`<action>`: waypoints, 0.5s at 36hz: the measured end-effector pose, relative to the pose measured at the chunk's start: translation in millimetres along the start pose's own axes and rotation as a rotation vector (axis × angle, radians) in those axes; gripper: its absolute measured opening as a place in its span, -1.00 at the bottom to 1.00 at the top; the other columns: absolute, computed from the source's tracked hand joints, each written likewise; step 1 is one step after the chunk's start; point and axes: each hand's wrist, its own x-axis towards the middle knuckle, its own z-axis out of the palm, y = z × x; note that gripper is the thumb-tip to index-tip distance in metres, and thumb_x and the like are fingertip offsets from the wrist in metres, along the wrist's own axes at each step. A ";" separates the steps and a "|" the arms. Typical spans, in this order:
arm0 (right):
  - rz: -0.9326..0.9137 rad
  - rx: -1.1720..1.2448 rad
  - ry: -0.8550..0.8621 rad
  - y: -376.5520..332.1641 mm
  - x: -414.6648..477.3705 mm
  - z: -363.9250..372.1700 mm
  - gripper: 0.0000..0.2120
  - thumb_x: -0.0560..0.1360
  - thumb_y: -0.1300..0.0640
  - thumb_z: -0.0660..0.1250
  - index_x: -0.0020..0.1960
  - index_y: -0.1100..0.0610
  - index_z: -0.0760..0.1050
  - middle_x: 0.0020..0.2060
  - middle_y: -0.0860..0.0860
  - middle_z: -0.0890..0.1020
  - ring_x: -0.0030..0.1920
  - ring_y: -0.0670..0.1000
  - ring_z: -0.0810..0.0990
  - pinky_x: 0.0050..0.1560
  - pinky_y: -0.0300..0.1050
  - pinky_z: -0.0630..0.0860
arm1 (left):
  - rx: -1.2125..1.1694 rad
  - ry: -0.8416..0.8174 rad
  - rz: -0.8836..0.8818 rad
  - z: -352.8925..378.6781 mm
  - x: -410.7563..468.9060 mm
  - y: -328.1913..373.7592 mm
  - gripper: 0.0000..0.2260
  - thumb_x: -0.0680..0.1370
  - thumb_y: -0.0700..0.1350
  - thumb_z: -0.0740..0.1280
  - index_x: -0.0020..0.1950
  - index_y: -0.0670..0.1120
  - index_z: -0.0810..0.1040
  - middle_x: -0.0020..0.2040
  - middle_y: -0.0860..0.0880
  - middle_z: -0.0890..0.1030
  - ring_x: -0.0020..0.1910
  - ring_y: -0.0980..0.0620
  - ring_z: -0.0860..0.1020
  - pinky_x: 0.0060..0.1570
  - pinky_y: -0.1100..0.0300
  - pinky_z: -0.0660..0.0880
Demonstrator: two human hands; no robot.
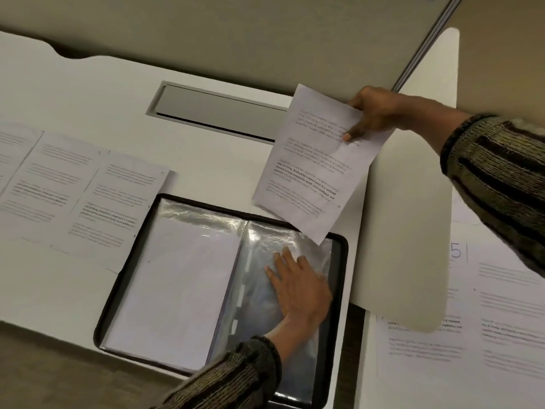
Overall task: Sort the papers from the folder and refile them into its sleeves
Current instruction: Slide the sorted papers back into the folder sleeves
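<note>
A black display folder (pixel 116 293) lies open on the white desk. Its left sleeve holds a blank-looking white sheet (pixel 174 290); its right sleeve (pixel 312 246) is clear plastic and looks dark and empty. My left hand (pixel 300 287) rests flat on that right sleeve with fingers spread. My right hand (pixel 373 113) pinches a printed sheet (pixel 312 169) by its upper right edge, thumb on top. The sheet hangs tilted above the folder's top right corner, its lower corner over the sleeve.
Several printed pages (pixel 79 187) lie side by side on the desk left of the folder. More printed pages (pixel 483 314), one marked 5, lie on the desk at right. A grey cable hatch (pixel 218 110) sits behind the folder. A partition wall runs behind.
</note>
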 end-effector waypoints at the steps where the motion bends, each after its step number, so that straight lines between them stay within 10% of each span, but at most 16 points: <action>1: 0.004 0.016 -0.008 1.7 1.1 -1.5 -0.69 0.36 0.05 0.69 -0.09 0.15 0.63 -0.22 0.05 0.65 -0.21 0.09 0.56 -0.29 -0.16 0.44 | -0.041 0.039 0.026 0.0 -1.3 -3.6 -0.61 0.66 0.11 0.25 0.38 -0.07 0.54 0.64 -0.21 0.23 0.64 -0.30 0.14 0.58 -0.34 0.17; 9: 0.005 0.049 -0.061 5.8 -0.9 -13.4 -0.68 0.36 0.04 0.68 -0.07 0.21 0.66 -0.18 0.11 0.69 -0.24 0.09 0.59 -0.30 -0.14 0.48 | -0.410 0.198 -0.019 2.6 -1.5 -35.5 -0.90 0.63 0.05 0.42 -0.01 0.08 0.70 0.08 0.15 0.62 0.15 0.12 0.46 0.22 0.04 0.53; 18: 0.017 0.138 -0.103 9.9 -3.5 -24.7 -0.73 0.36 0.08 0.67 0.02 0.10 0.72 -0.16 -0.07 0.76 -0.21 0.01 0.66 -0.17 -0.14 0.56 | -0.731 0.155 -0.231 -15.2 -12.2 -28.5 -0.69 0.57 0.24 0.41 -0.18 0.04 0.52 -0.32 0.10 0.58 -0.33 0.17 0.55 -0.28 0.31 0.49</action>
